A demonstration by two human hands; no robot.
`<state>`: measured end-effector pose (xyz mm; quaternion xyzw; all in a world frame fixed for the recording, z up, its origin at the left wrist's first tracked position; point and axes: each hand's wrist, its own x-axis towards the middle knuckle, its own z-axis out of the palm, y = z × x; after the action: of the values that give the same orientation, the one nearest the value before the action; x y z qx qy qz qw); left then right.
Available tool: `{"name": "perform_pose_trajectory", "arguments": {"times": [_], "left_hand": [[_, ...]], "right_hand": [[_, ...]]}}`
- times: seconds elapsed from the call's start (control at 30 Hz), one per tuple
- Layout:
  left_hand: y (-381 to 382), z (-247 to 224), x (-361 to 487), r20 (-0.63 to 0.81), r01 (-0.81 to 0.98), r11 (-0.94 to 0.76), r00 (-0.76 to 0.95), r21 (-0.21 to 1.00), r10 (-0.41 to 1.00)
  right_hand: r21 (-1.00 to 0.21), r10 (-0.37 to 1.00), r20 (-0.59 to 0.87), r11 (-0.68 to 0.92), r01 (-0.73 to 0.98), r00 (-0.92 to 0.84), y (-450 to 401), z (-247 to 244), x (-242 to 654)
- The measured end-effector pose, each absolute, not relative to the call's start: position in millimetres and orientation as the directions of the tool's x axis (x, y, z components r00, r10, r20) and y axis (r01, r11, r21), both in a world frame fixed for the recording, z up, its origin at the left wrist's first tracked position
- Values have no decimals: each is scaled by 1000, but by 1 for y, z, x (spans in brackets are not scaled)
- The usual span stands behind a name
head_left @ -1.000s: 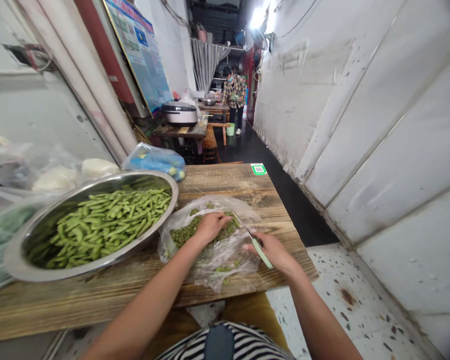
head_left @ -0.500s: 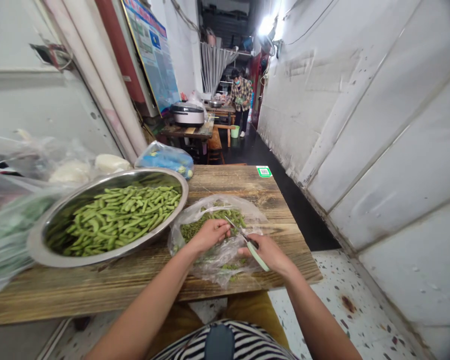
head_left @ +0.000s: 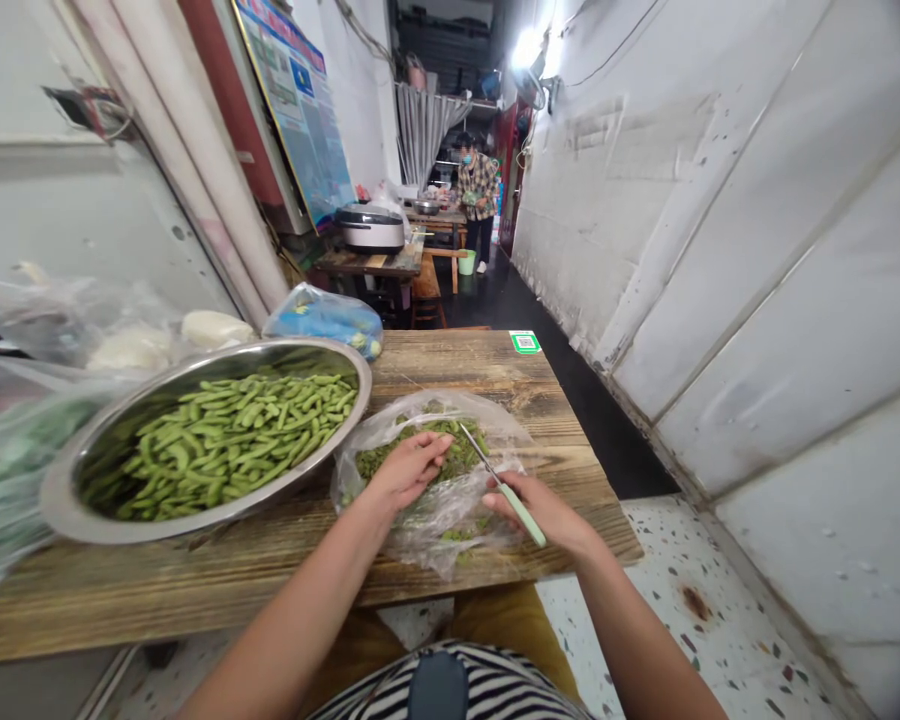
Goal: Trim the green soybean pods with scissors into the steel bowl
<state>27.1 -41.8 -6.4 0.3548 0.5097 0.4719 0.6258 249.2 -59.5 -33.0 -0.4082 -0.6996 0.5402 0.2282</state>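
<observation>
Left hand: we record the left hand (head_left: 409, 472) open, fingers extended and lying flat on the plastic bag, over the chopped green pieces; no object is gripped.

Right hand: we record the right hand (head_left: 532, 510) closed around the pale green handle of a green-handled blade (head_left: 521, 513); its slim steel tip points up and left, just beside the left fingertips.

Work item: we locate the chopped green pieces (head_left: 420, 455) inside a clear plastic bag (head_left: 450, 530), which lies crumpled and open on the wooden table (head_left: 457, 365), directly under both hands. Whether the blade touches the bag we cannot tell.

Adjacent: we note a wide stainless steel bowl (head_left: 67, 500) just left of the bag, holding a heap of whole green soybean pods (head_left: 225, 440). Behind it we see soft white lumps (head_left: 214, 328) in clear plastic and a plastic bag with blue contents (head_left: 322, 322).

Table far edge: we see a green-and-white QR code sticker (head_left: 524, 342).

Background: down the aisle, we observe a rice cooker (head_left: 371, 228) on a second table, and a co-worker (head_left: 478, 185) in a plaid shirt standing well apart, beside a green bucket (head_left: 466, 262).
</observation>
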Motion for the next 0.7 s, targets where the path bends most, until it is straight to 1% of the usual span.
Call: {"name": "perform_pose_trajectory", "arguments": {"times": [0.07, 0.13, 0.3, 0.4, 0.53, 0.63, 0.7], "left_hand": [[-42, -8, 30, -311, -299, 306, 32, 904, 950], [-43, -10, 33, -320, -325, 312, 30, 893, 947], [-49, -10, 42, -318, -350, 290, -24, 891, 948], [-51, -11, 44, -326, -368, 288, -46, 884, 944], [-51, -13, 46, -332, -369, 291, -52, 883, 942], [-59, -9, 48, -327, -347, 287, -62, 893, 943], [-70, 1, 46, -292, -310, 258, -69, 915, 954]], "right_hand": [[-933, 823, -96, 122, 339, -560, -61, -29, 250], [-928, 821, -105, 122, 351, -561, -62, -28, 250], [-945, 807, -149, 54, 323, -572, -62, -30, 248], [-952, 805, -149, 41, 303, -574, -63, -27, 248], [-945, 806, -171, 28, 324, -567, -65, -18, 247], [-944, 808, -224, -40, 327, -545, -63, -14, 247], [-949, 817, -234, -76, 305, -527, -59, -15, 249]]}}
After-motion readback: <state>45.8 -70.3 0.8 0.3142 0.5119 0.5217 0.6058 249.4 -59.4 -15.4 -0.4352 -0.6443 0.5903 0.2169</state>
